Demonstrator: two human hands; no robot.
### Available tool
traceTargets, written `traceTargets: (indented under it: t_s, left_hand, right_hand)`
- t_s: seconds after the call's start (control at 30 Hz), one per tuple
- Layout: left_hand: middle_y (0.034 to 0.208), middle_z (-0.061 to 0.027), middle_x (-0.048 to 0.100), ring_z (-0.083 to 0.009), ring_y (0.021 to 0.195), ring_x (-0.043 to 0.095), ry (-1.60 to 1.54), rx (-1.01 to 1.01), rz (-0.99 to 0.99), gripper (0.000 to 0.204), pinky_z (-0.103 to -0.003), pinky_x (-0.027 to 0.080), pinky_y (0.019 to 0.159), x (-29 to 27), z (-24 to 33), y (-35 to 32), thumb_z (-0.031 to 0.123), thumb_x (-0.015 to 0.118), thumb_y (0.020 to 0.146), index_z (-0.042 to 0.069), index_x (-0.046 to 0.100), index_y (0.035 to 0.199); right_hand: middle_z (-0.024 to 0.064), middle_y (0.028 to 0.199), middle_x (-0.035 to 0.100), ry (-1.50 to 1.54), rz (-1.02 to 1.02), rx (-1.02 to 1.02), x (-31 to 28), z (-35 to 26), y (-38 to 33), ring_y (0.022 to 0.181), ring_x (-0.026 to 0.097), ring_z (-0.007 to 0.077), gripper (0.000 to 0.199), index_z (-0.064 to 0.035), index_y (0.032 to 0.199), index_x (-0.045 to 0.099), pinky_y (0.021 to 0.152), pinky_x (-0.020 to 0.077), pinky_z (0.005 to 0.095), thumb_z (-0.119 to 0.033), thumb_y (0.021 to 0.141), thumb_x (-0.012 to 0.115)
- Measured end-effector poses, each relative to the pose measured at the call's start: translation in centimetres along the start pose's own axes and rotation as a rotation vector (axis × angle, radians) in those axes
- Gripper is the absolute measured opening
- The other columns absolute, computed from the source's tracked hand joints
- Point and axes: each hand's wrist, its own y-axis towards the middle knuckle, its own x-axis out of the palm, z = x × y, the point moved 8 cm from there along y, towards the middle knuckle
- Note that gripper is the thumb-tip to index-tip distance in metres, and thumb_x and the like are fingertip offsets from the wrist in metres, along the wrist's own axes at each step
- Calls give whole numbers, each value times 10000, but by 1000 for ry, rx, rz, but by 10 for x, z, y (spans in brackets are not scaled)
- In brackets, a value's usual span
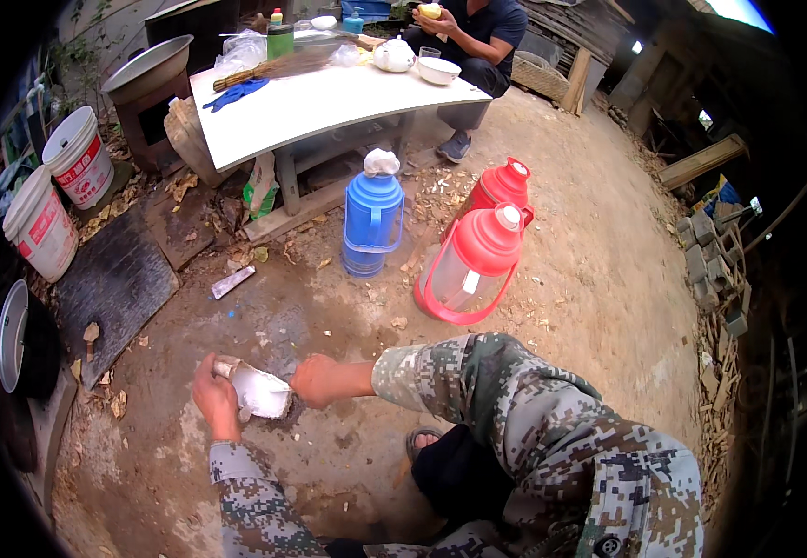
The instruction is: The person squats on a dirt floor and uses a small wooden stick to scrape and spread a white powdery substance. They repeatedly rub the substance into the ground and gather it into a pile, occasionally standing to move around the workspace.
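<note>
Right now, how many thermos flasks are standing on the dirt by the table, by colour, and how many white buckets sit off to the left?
Blue thermos flask: 1
Red thermos flasks: 2
White buckets: 2
Total: 5

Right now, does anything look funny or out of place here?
Yes. The blue thermos on the dirt has a crumpled white wad stuffed on top where the red thermoses have caps. A small flat white scrap also lies loose on the ground nearby.
</note>
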Motion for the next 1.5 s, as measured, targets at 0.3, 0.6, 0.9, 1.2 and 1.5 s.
traceTargets:
  t_s: [0.3, 0.6, 0.9, 1.2, 1.5]
  left_hand:
    - [1230, -259, 646, -398, 1151, 622, -143, -209, 327, 530, -398, 464, 1026, -13, -31, -36, -11, 557, 835, -78, 528, 1360]
    - [1120, -155, 629, -287, 807, 606, -715, -1018, -12, 452, -437, 479, 709, 49, -107, -126, 304, 597, 901, -15, 545, 1218]
    - [994, -91, 636, -240, 766, 613, -1287, -1451, -181, 402, -398, 530, 684, 90, -67, -173, 381, 583, 954, 67, 529, 1198]
    - [852, -83, 695, -199, 709, 687, -1740, -1436, 10, 227, -353, 560, 646, 120, -68, -166, 271, 619, 984, 71, 595, 1089]
    - [866, -35, 666, -170, 716, 634, -1556, -1351, -69, 116, -363, 545, 694, 140, -60, -186, 175, 601, 971, 94, 609, 1053]
  right_hand:
    - [173, 1013, 733, -9, 27, -97, -1, -30, 7, 981, 710, 335, 265, -36, 1018, 737, 832, 562, 445, -133, 785, 657]
    - [189, 965, 735, -44, 76, -141, -8, -42, 12, 949, 716, 347, 252, -33, 985, 739, 806, 562, 454, -153, 778, 663]
    - [179, 990, 738, -63, 60, -166, -1, -38, 5, 955, 717, 341, 247, -32, 988, 742, 813, 565, 442, -173, 806, 654]
    - [204, 973, 733, -52, 126, -165, 10, -28, 15, 942, 717, 357, 261, -7, 1007, 716, 789, 568, 452, -183, 833, 632]
    - [215, 981, 728, -58, 146, -171, -10, -25, 5, 955, 712, 367, 262, -3, 1026, 702, 805, 566, 465, -164, 838, 616]
